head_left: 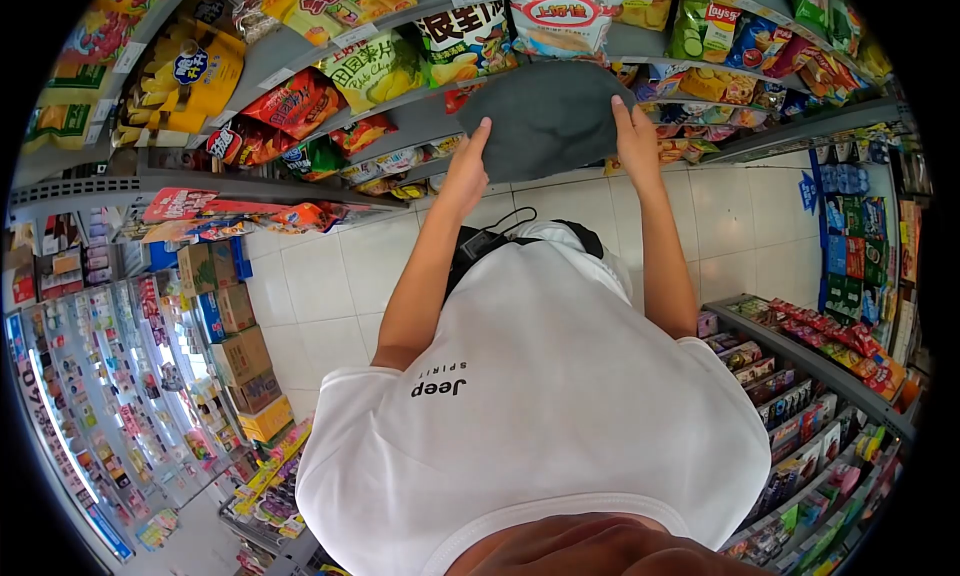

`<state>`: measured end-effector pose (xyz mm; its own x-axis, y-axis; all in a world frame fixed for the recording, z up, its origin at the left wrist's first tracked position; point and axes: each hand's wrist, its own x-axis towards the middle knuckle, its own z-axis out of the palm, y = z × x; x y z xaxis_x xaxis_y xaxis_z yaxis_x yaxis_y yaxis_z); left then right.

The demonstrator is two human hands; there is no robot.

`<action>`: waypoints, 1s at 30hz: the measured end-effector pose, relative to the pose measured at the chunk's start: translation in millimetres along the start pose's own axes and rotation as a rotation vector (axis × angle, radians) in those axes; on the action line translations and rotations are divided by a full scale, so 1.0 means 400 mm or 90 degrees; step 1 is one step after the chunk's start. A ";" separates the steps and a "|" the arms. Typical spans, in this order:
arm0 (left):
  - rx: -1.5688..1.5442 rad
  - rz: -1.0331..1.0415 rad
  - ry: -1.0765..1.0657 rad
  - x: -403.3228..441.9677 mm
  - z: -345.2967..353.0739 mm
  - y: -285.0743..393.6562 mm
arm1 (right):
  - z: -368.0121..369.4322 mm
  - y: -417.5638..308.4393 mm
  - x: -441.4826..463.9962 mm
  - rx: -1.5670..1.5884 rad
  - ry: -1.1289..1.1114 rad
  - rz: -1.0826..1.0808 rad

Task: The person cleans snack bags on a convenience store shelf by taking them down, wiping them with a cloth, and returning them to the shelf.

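Thumbs of two bare hands, the left hand (pixel 465 173) and the right hand (pixel 637 141), lie over opposite side edges of one dark grey item (pixel 545 121). Each grip is narrow, closed on that edge, with the fingers largely hidden beneath. The item is held out between the hands, in front of the snack shelf (pixel 430 104); it looks soft, matte and cloth-like, with a rounded outline and shallow creases in the middle. Its underside is hidden, and whether it touches the shelf edge cannot be told.

It covers part of the shelf and the packets behind it. Just beyond stand one white bag (pixel 568 26) with a red oval and, to its left, one green-and-black bag (pixel 467 41), both of glossy, crinkled film. Further left are one pale green bag (pixel 372 71) and one red bag (pixel 293 103), puffed and shiny.

Below the arms spreads a smooth white shirt (pixel 560 376) with "Jeep" printed on it; the smaller word beside it is partly lost in a fold. At the waist, a dark object (pixel 482 242) with one thin looping cord is half covered by the shirt. Pale square tiles (pixel 725 211) show on both sides. At far left, at least five cardboard boxes (pixel 243 358) are stacked; the round black border cuts off the outermost shelves.
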<state>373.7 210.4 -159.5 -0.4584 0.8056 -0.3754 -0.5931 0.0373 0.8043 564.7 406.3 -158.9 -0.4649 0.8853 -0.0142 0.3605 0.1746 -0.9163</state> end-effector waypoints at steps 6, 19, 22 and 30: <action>-0.003 0.017 -0.178 -0.030 0.098 -0.032 | 0.166 -0.158 -0.178 -0.139 -0.078 -0.250; 0.014 0.030 -0.019 -0.043 0.073 0.030 | 0.159 -0.218 -0.217 -0.195 -0.137 -0.390; 0.079 0.054 0.013 -0.056 0.069 0.046 | 0.158 -0.204 -0.211 -0.147 -0.126 -0.394; 0.509 0.406 -0.072 -0.086 0.053 0.094 | 0.131 -0.169 -0.185 0.209 -0.100 -0.280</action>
<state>381.5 196.5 -106.7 -0.4441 0.8628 0.2416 0.3722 -0.0677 0.9257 532.3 306.3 -116.9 -0.6378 0.6808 0.3603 -0.1530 0.3464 -0.9255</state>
